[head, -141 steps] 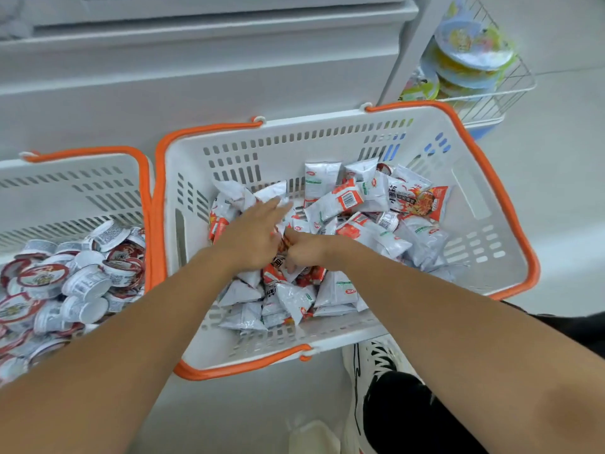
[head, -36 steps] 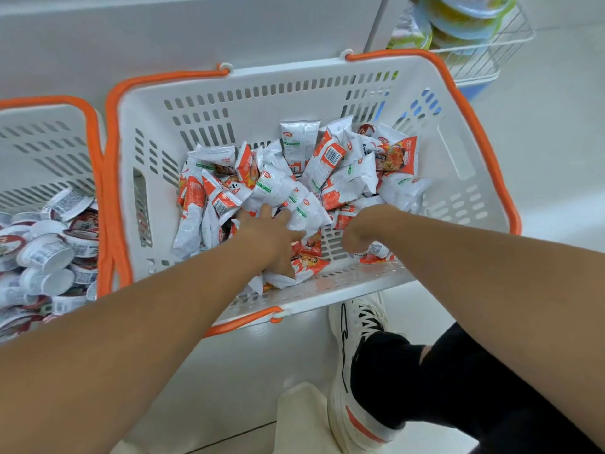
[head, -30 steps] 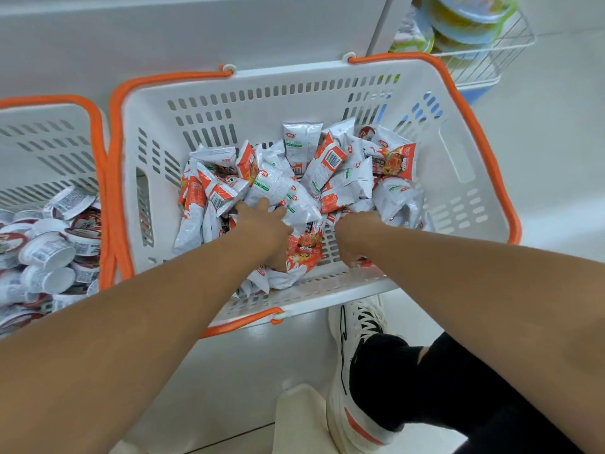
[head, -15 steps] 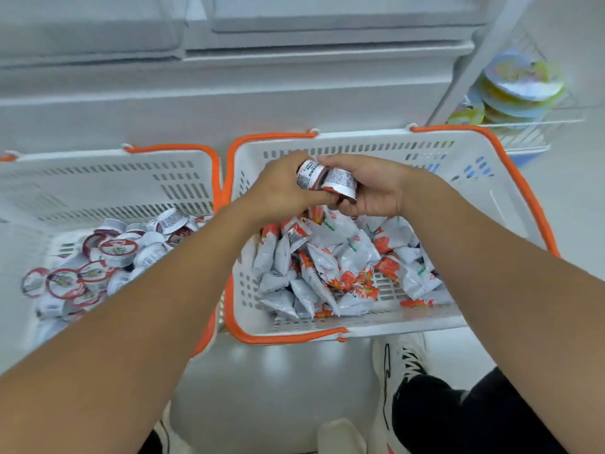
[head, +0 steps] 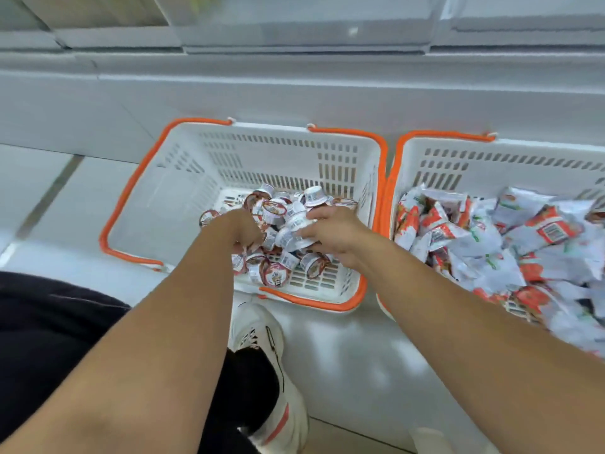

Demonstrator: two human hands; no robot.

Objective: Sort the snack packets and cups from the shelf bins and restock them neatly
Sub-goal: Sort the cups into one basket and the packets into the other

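Observation:
A white basket with an orange rim [head: 183, 204] sits on the floor in the middle of the view, holding a pile of small sealed cups [head: 274, 209]. Both my hands are down in that pile. My right hand [head: 332, 235] grips a couple of white cups [head: 294, 229] between thumb and fingers. My left hand [head: 240, 229] has its fingers curled down into the cups; what they hold is hidden. Touching this basket on the right is a second white basket [head: 491, 158] full of red and white snack packets [head: 491, 239].
Grey-white shelving [head: 294, 86] runs behind both baskets. My white shoe [head: 262, 339] and dark trouser leg [head: 49, 339] are just in front of the cup basket. Pale floor [head: 49, 198] lies to the left.
Both hands held small cups above the packet basket; they have since moved left and down into the cup basket. The view has swung left, putting the packet basket at the right edge.

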